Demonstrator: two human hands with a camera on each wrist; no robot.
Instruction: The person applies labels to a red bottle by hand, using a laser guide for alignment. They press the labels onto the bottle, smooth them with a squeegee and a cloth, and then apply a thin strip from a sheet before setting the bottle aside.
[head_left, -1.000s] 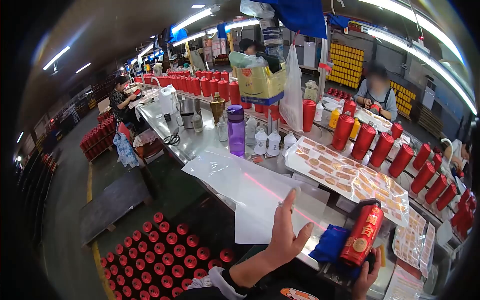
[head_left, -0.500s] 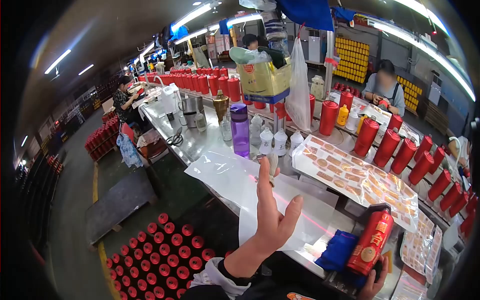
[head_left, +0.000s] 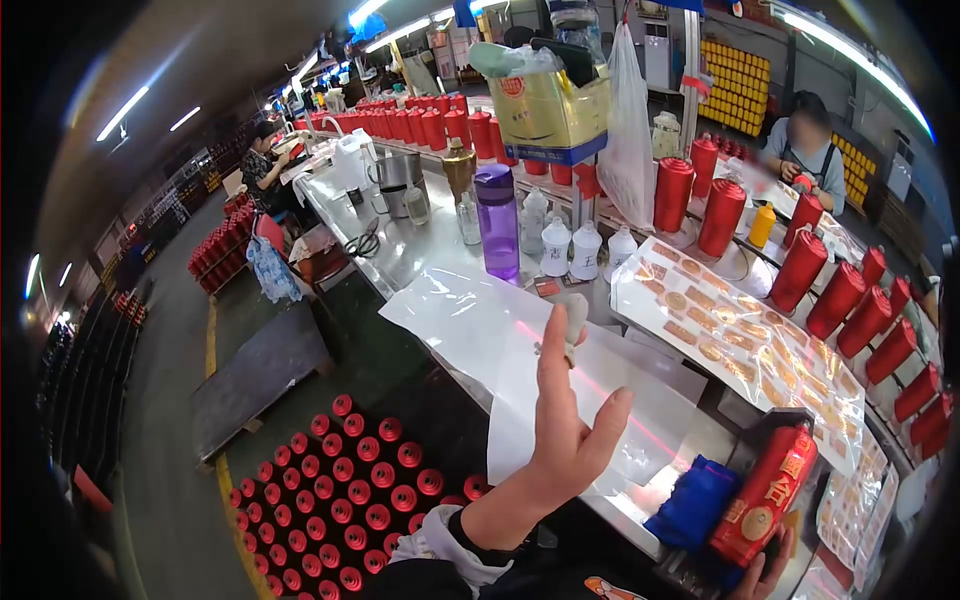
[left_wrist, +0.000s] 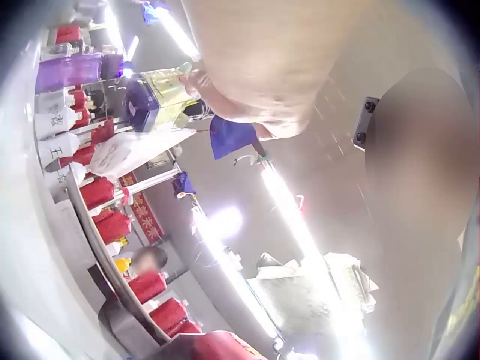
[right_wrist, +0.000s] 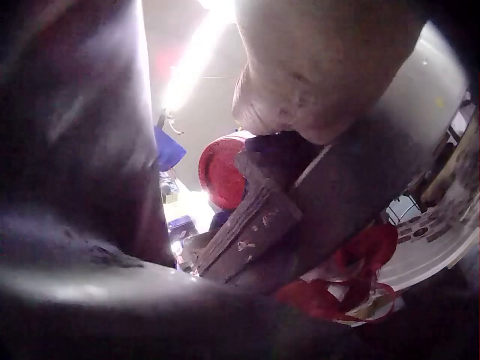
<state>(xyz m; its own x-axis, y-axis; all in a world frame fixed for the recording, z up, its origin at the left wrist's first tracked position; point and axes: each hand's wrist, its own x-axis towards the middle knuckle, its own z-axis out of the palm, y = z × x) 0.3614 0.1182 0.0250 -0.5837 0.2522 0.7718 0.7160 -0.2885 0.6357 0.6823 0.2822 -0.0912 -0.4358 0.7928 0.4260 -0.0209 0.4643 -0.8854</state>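
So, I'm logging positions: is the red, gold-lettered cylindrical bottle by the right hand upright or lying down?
Lying down: in the head view, the bottle has its lettered side facing up.

bottle [head_left: 762,500]: red, gold lettering [head_left: 790,468] | cloth [head_left: 690,505]: blue | flask [head_left: 498,232]: purple

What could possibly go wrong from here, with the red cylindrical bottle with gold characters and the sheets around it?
The red cylindrical bottle lies tilted, the right hand at its base; it might roll if poorly supported. The glossy sheet with gold patterns lies near its top, so careless lifting may crease it. The white glossy sheet reaches the metal table's edge; a sweep of the left hand could drag it off.
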